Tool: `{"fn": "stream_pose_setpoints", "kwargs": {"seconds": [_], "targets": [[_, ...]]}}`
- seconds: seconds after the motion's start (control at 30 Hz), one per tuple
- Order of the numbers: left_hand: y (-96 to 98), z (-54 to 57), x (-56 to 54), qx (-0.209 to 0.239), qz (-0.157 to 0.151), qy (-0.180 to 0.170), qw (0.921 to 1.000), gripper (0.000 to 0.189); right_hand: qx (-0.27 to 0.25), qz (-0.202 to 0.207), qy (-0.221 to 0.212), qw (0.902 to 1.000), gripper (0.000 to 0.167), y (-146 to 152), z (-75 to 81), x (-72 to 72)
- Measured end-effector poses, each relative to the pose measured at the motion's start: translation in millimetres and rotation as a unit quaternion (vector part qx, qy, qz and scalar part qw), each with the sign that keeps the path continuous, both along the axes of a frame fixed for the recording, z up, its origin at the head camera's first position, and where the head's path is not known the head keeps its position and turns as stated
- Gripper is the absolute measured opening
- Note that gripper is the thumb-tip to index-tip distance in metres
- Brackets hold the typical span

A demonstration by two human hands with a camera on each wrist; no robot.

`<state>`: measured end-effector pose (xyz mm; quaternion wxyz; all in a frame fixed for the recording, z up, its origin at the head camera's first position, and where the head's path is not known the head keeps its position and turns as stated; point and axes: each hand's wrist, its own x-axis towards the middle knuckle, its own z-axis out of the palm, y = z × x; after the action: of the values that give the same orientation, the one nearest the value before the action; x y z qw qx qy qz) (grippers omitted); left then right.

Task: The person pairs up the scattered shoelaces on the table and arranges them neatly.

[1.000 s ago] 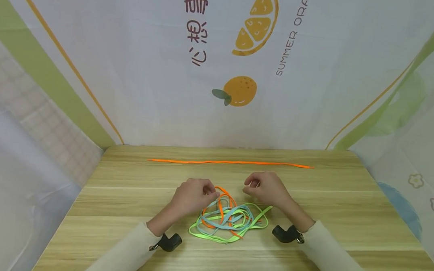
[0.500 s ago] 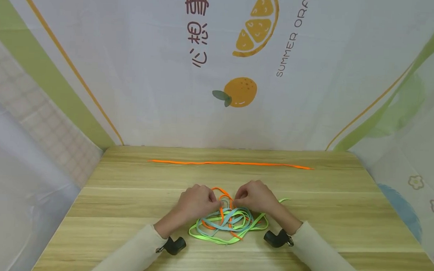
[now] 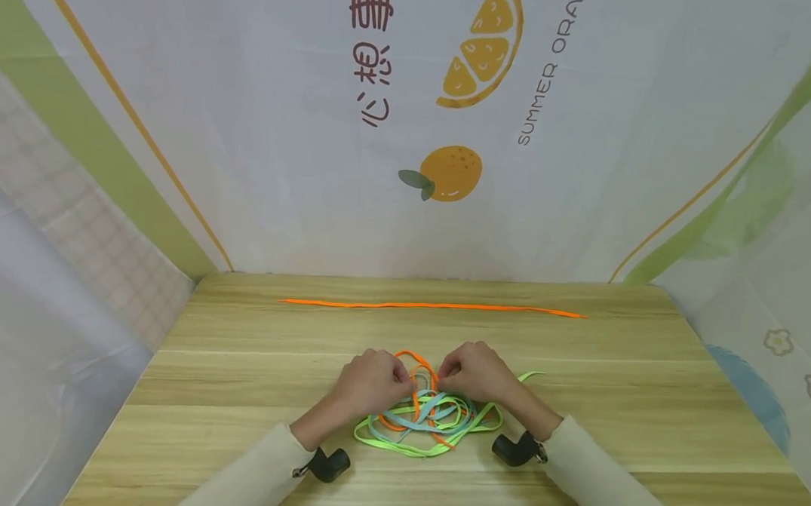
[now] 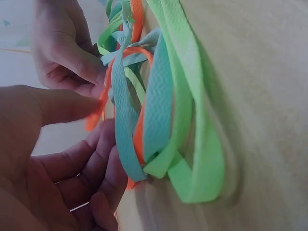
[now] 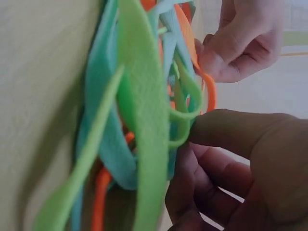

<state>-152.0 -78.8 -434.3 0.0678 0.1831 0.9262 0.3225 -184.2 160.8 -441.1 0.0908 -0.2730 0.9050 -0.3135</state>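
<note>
Head view only: laces [image 3: 418, 426] between sleeves [image 3: 247, 465]

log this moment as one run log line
left grip: pinches orange strand | right grip: at tangled laces, hold unclear | straight orange lace: on table, toward far edge

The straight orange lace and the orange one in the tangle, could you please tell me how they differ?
The straight orange lace lies stretched out, while the tangled orange lace bends into loops. The straight orange lace lies apart from the others; the tangled orange lace is mixed with the blue lace and green lace. Both are bright orange.
</note>
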Motion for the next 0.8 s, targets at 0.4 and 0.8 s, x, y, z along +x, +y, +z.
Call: {"fn": "stream_pose_setpoints", "kwargs": {"seconds": [0.4, 0.8], "targets": [[2.0, 7.9, 2.0, 0.074, -0.022, 0.030, 0.9966, 0.030, -0.078, 0.003, -0.041, 0.9961, 0.008, -1, 17.1, 2.3], [-4.3, 30.4, 6.6, 0.149, -0.003, 0.044, 0.9879, 0.010, -0.166, -0.022, -0.080, 0.9826, 0.010, 8, 39.5, 7.2]]}}
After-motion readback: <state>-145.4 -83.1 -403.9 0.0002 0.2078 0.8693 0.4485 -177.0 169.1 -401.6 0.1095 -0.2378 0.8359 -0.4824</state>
